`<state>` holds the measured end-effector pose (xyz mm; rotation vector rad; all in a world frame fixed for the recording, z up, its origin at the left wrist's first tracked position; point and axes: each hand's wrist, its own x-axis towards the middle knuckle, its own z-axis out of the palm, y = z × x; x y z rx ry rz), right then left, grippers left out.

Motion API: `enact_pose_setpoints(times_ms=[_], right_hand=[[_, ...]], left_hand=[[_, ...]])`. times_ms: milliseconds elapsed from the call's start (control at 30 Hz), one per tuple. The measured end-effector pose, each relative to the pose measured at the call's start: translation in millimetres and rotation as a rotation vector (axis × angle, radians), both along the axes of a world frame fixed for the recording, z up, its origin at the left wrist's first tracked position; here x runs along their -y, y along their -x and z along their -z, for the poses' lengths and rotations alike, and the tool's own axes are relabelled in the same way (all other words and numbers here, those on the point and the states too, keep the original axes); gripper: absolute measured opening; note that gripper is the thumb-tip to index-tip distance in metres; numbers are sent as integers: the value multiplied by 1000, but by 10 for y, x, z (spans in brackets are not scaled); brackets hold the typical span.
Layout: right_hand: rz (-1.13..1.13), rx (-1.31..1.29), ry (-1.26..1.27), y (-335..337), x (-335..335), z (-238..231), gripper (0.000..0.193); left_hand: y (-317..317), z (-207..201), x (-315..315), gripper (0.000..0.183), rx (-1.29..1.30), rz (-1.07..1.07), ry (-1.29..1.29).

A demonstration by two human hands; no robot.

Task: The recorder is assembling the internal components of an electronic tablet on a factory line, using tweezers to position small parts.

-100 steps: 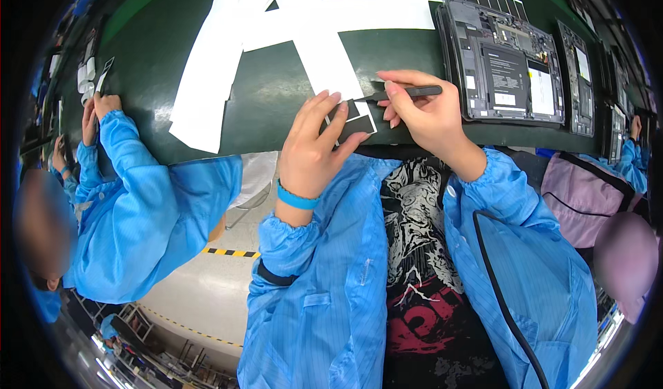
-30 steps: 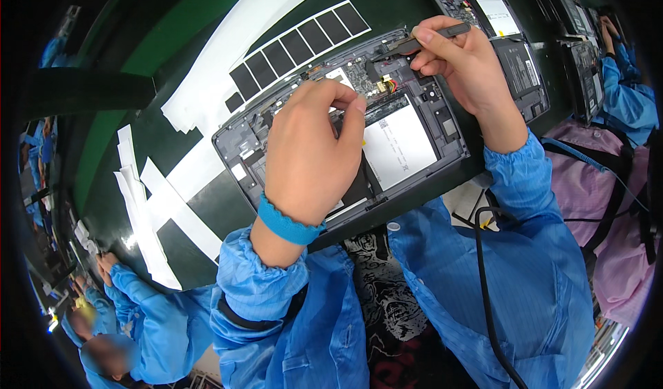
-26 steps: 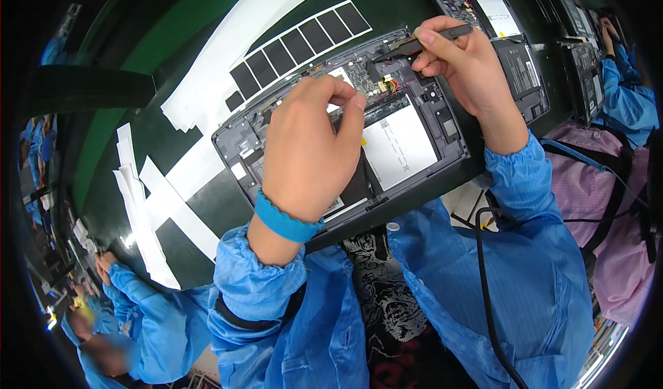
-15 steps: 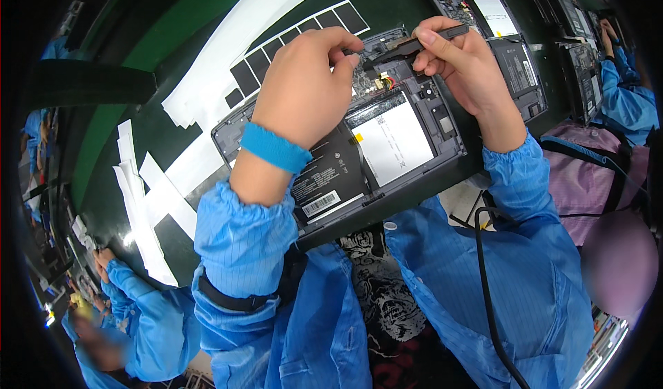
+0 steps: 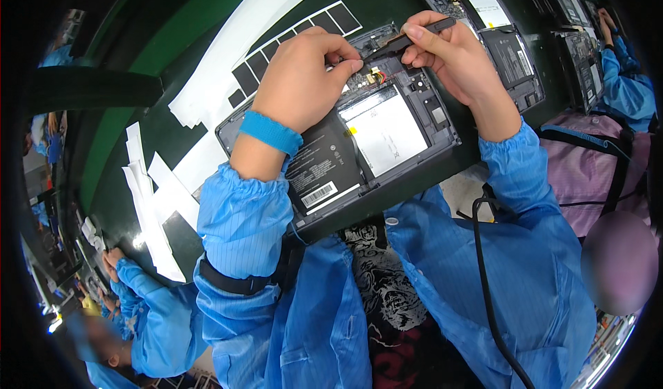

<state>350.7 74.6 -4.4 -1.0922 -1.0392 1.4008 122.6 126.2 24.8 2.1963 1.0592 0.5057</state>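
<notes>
An opened electronic device (image 5: 449,140) with a dark casing lies on the green bench in front of me. Inside it are a white battery pack (image 5: 390,133), a black battery (image 5: 319,164) with a label, and small coloured wires (image 5: 378,77) by the circuit board. My right hand (image 5: 459,57) grips black tweezers (image 5: 399,44) over the board's far end, their tips pointing left. Close to those tips, my left hand (image 5: 300,81), with a blue band at its wrist, is pinched over the board. Whatever its fingertips hold is too small to make out.
A sheet of black rectangular stickers (image 5: 259,64) and white paper strips (image 5: 235,50) lie left of the device. Another opened device (image 5: 511,50) sits to the right. A black cable (image 5: 483,271) hangs across my lap. People in blue sleeves work on both sides.
The left thumb and index fingertips have come closer together near the tweezers' tips. The tweezers stay in my right hand over the board. The whole view has shifted slightly.
</notes>
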Motion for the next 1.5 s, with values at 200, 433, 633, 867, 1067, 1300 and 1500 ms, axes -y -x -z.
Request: enact_pose_setpoints(times_ms=[200,433,633,867,1067,1300,1500], right_hand=[[22,3,-4,23,-3,0,23],[46,53,-34,64,6,-9,25],[71,65,-46,74,22,-21,25],[68,54,-55,114,31,-46,25],[178,3,-54,103,59,-81,25],[110,260,-213,134,228,-94,23],[126,270,-160,195,225,-107,22]], left_hand=[[-32,7,11,14,-31,-20,-29],[-90,53,24,18,-90,-49,-194],[-148,-68,15,18,-130,-95,-50],[-170,-134,-62,17,-221,-93,38],[-205,-141,-50,17,-211,-122,17],[-213,-148,-56,17,-214,-160,83],[-250,-224,-48,20,-220,-229,232]])
